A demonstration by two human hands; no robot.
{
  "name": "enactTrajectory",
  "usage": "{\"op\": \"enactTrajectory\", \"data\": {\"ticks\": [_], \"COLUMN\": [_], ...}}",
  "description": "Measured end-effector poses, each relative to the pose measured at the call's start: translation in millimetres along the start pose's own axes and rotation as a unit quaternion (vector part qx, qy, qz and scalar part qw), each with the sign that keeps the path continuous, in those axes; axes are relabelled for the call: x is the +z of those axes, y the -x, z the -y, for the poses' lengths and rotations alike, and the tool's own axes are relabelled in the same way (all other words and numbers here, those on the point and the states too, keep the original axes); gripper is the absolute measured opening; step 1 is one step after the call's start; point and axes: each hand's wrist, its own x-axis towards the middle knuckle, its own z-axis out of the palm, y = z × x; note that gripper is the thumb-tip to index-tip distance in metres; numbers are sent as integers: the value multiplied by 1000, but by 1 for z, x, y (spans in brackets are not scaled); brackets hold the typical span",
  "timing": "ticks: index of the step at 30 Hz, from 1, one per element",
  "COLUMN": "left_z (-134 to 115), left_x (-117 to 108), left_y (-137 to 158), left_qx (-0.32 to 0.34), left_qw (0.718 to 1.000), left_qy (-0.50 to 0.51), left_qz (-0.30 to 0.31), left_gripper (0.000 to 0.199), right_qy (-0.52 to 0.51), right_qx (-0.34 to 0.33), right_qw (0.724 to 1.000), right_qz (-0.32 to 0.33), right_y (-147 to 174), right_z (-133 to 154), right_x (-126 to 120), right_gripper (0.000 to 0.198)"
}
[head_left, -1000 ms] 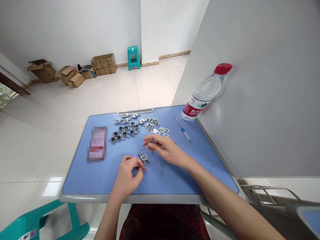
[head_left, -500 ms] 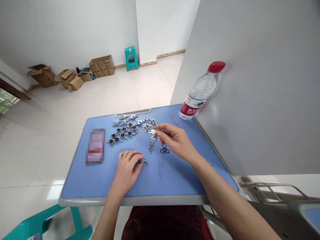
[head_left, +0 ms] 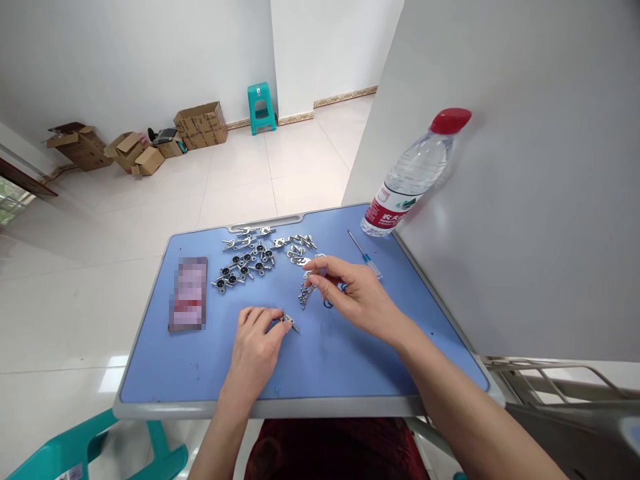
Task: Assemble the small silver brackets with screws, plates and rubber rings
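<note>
My left hand (head_left: 256, 340) is closed on a small metal fitting (head_left: 289, 321) at the near middle of the blue table. A thin pin-like piece sticks up by its fingertips. My right hand (head_left: 357, 293) hovers over the loose parts, its thumb and forefinger curled close together; whatever may be between them is too small to make out. Under its fingertips lie small metal pieces (head_left: 303, 297) and flat metal plates (head_left: 300, 261). Black rings (head_left: 328, 305) are partly hidden by this hand. Beyond it lies a screwdriver (head_left: 367, 259) with a blue handle.
Several metal fittings with round black tops (head_left: 244, 271) lie left of centre, with plain metal fittings (head_left: 245, 242) behind them. A blurred-out phone-shaped object (head_left: 189, 293) rests at the left. A water bottle (head_left: 407, 183) stands at the back right against a grey panel (head_left: 525, 200).
My right hand has moved slightly right and nearer, and the screwdriver's handle now shows. The thin piece now shows upright at my left fingertips. The view has shifted a little.
</note>
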Motion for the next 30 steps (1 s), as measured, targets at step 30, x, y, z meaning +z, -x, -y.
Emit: {"op": "enactTrajectory", "data": {"ticks": [30], "left_z": [-3], "left_x": [5], "left_y": [2], "left_qx": [-78], "left_qw": [993], "left_qy": [84], "left_qz": [6], "left_gripper": [16], "right_qy": [345], "right_qx": [46], "right_qw": [886], "right_qz": [307], "right_y": [12], "right_z": [-2], "right_x": [46], "right_gripper": [12]}}
